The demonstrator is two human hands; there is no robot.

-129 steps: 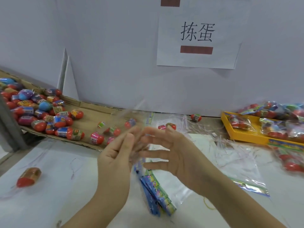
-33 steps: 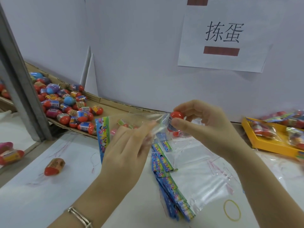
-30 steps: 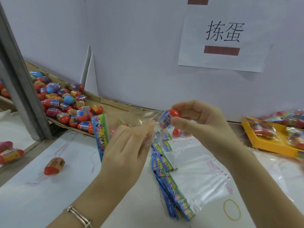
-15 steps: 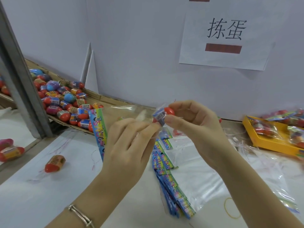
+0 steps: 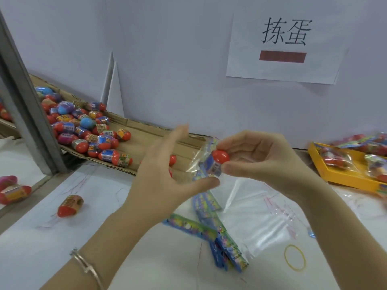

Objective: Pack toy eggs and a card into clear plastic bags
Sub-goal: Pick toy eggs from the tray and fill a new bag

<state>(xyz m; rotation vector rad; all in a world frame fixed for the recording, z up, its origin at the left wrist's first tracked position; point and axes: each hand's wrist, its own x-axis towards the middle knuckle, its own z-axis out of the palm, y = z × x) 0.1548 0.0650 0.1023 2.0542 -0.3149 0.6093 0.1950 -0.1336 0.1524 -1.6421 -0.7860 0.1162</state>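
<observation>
Bench [image 5: 52,248] is covered in white paper, faintly marked with red pen lines. A flattened brown cardboard sheet [image 5: 142,139] is laid along the back left, heaped at its left end with red, blue and purple plastic toy eggs [image 5: 88,130]. One red-and-orange toy egg [image 5: 70,206] is seen alone on its side, well apart from the heap. A stack of clear plastic bags with blue-green printed headers [image 5: 261,222] is spread at centre. A yellow rubber band [image 5: 293,245] is noted near its right edge. A yellow plastic tray [image 5: 347,182] of filled bags is set far right.
</observation>
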